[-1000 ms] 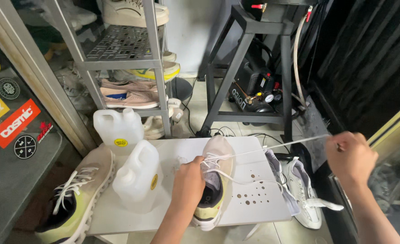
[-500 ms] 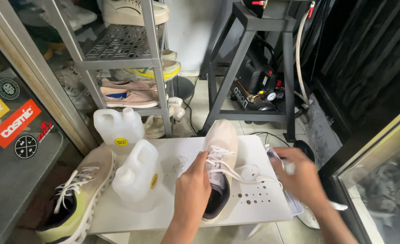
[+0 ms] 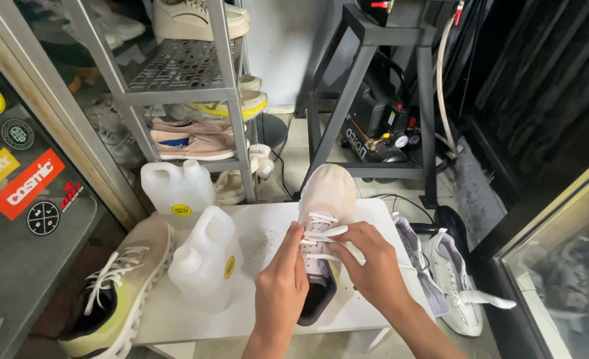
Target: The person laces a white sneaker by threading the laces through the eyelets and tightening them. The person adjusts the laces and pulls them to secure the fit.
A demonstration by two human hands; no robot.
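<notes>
A pale pink and yellow sneaker (image 3: 328, 199) lies toe-away on a white plastic stool top (image 3: 261, 233). My left hand (image 3: 282, 282) rests against the shoe's left side by the eyelets. My right hand (image 3: 369, 262) is on the shoe's right side, fingers pinching the white lace (image 3: 324, 233) that crosses the tongue. Both hands meet over the lacing.
Two translucent plastic jugs (image 3: 201, 266) (image 3: 175, 189) stand at the stool's left. A matching sneaker (image 3: 118, 286) lies on the floor at left. White shoes (image 3: 451, 279) lie at right. A metal shoe rack (image 3: 188, 100) and a compressor (image 3: 381, 133) under a black stand are behind.
My right hand, which was stretched out to the right pulling the lace taut, has come back in to the shoe and now holds the lace over the tongue.
</notes>
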